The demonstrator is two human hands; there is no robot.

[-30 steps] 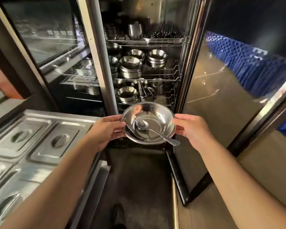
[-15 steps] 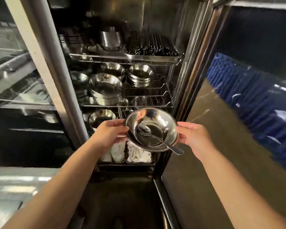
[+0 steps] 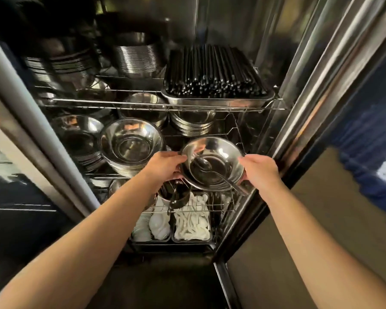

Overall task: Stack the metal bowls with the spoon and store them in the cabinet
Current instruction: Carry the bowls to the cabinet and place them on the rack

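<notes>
Left hand: the left hand (image 3: 165,166) grips the left rim of the stacked metal bowls (image 3: 223,152), fingers curled around the edge.
Right hand: the right hand (image 3: 257,172) clasps the right rim of the same stack, opposite the left.
Bowls: held in the air between both hands, tilted slightly toward the camera, at the open front of the cabinet (image 3: 299,90), level with its middle wire shelf (image 3: 236,132).
Spoon: the spoon (image 3: 212,169) lies inside the top bowl, its scoop at the bottom and its handle running out over the near-right rim.
Left of the bowls: a stack of large bowls (image 3: 130,146) stands on the middle shelf, just beside the left hand.
Behind: a low pile of shallow bowls (image 3: 192,126).
Above: a tray of black chopsticks (image 3: 214,72) on the top shelf.
Below: white cloths (image 3: 192,221) in trays at the bottom.
</notes>
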